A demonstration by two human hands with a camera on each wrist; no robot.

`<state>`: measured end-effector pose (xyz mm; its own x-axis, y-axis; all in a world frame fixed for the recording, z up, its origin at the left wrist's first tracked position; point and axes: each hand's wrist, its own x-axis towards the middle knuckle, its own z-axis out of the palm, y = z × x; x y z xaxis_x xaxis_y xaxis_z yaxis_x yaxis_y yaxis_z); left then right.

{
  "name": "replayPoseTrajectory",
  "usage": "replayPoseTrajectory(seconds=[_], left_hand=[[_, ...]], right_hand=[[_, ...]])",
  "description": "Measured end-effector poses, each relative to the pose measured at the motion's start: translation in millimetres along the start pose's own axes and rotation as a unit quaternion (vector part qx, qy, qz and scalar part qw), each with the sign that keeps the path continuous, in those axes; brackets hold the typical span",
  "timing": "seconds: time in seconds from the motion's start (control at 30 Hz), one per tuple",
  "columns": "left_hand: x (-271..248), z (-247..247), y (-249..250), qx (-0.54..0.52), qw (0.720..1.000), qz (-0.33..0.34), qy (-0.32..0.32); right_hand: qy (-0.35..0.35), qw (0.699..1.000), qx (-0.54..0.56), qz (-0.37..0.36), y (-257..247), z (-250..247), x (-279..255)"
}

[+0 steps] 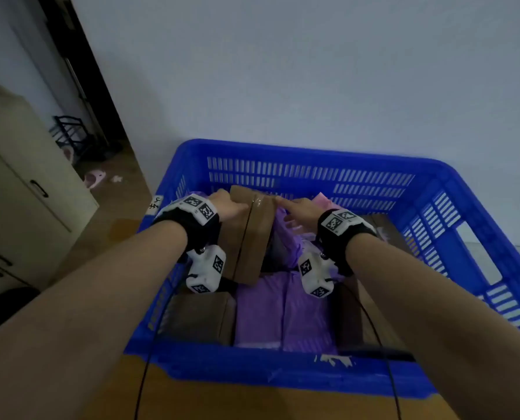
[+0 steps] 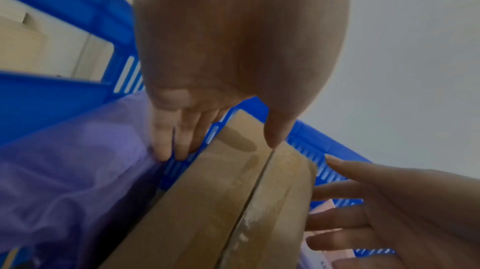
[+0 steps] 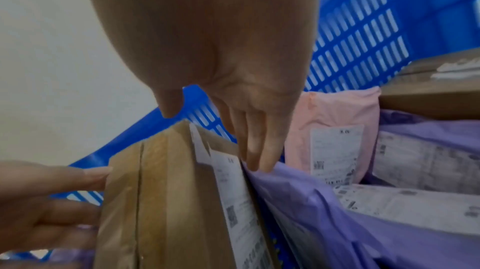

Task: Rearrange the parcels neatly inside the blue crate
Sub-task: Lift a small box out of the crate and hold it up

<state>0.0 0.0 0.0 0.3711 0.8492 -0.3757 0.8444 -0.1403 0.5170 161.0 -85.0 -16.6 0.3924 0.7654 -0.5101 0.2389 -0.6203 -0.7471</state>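
Note:
A flat brown cardboard parcel [image 1: 254, 234] [image 2: 207, 201] [image 3: 161, 201] stands on edge inside the blue crate [image 1: 313, 165], left of centre. My left hand [image 1: 234, 204] [image 2: 221, 146] lies against its left face with straight fingers, the thumb resting on the taped top seam. My right hand [image 1: 295, 207] [image 3: 215, 140] presses its labelled right face, fingers straight down between the parcel and a purple bag [image 3: 311, 201]. More purple bags [image 1: 283, 313] lie flat at the front. A pink bag [image 3: 335, 121] stands at the back wall.
A dark brown box [image 1: 198, 316] lies in the crate's front left corner, and another brown box [image 3: 436, 88] sits at the right. The crate rests on a brown surface [image 1: 252, 401] against a pale wall. A cream cabinet [image 1: 19, 192] stands to the left.

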Motion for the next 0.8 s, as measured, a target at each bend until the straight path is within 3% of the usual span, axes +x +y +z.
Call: replayPoseTrajectory(seconds=[0.17, 0.33, 0.6, 0.8], left_hand=[[19.4, 16.1, -13.7, -0.049, 0.998, -0.004, -0.046], [18.4, 24.2, -8.2, -0.068, 0.998, -0.017, -0.007], [7.9, 12.1, -2.5, -0.094, 0.995, 0.016, 0.006], [-25.2, -11.5, 13.5, -0.155, 0.985, 0.073, 0.032]], right_hand=[[0.001, 0.994, 0.101, 0.033, 5.5, 12.5, 14.0], [-0.015, 0.974, 0.221, 0.054, 3.9, 17.0, 15.6], [-0.01, 0.97, 0.241, 0.025, 2.3, 7.8, 8.1], [0.006, 0.968, 0.248, -0.032, -13.7, -17.1, -27.5]])
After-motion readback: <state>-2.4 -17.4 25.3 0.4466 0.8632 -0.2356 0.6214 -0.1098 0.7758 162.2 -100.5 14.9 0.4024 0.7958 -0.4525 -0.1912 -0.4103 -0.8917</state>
